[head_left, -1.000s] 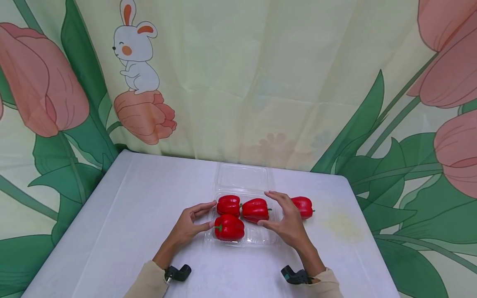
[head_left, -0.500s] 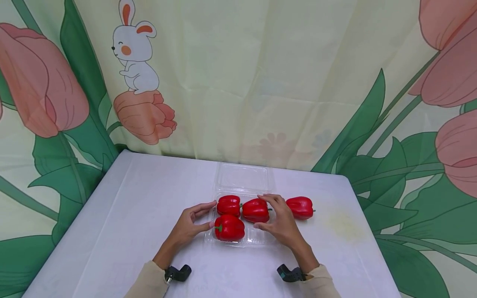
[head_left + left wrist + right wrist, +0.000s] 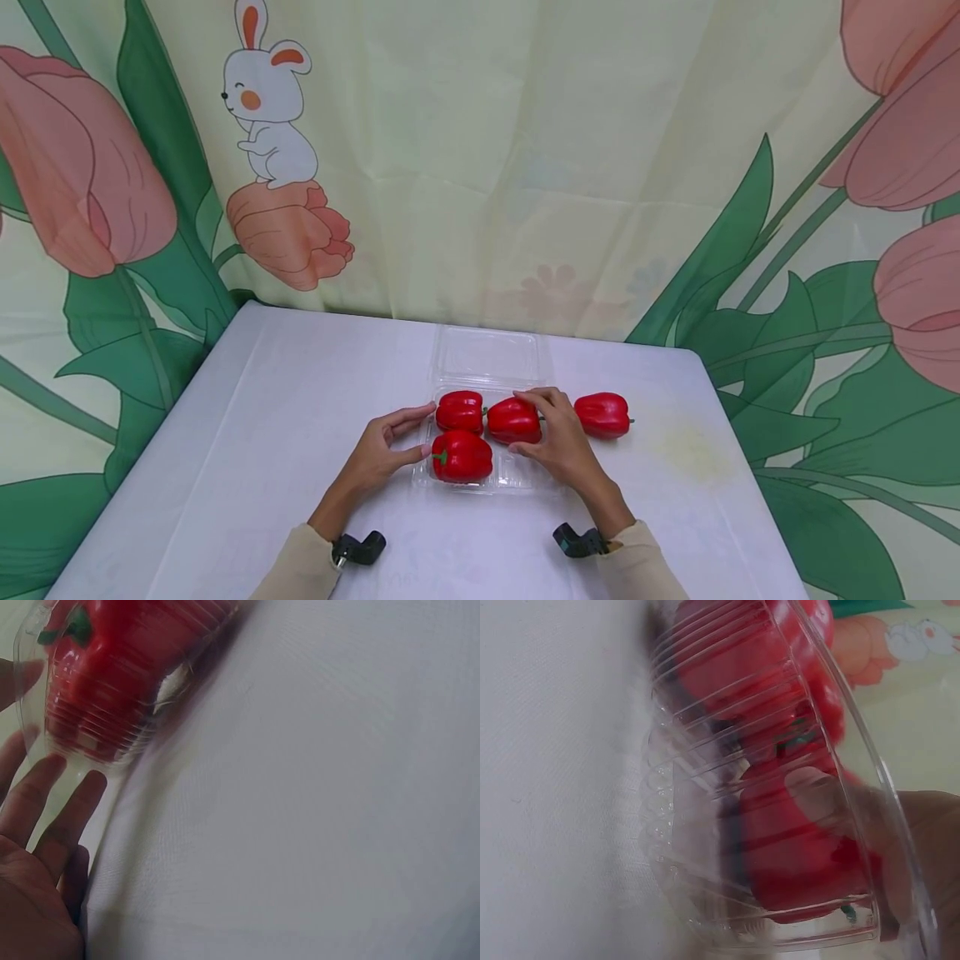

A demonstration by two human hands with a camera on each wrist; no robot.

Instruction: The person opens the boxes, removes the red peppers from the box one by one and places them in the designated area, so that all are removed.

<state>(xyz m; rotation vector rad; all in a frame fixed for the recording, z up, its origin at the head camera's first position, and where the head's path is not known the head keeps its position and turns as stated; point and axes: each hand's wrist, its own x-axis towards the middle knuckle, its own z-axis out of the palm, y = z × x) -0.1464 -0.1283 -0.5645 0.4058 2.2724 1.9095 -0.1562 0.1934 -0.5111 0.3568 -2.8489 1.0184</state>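
Observation:
A clear plastic clamshell container lies with its lid folded back. Three red bell peppers are in it: one at back left, one at front left and one at back right. My right hand grips the back-right pepper, its thumb pressed on the red skin and seen through the clear wall. My left hand rests at the container's left side, fingertips spread and nearly straight by the outer wall. A green stem shows on the front-left pepper.
Another red bell pepper lies on the white-covered table, right of the container and close to my right hand. A curtain printed with a rabbit and tulips hangs behind the table's far edge.
My right hand has moved left, away from the loose pepper, and its thumb and fingers have closed round the back-right pepper. My left hand and the container have kept their place.

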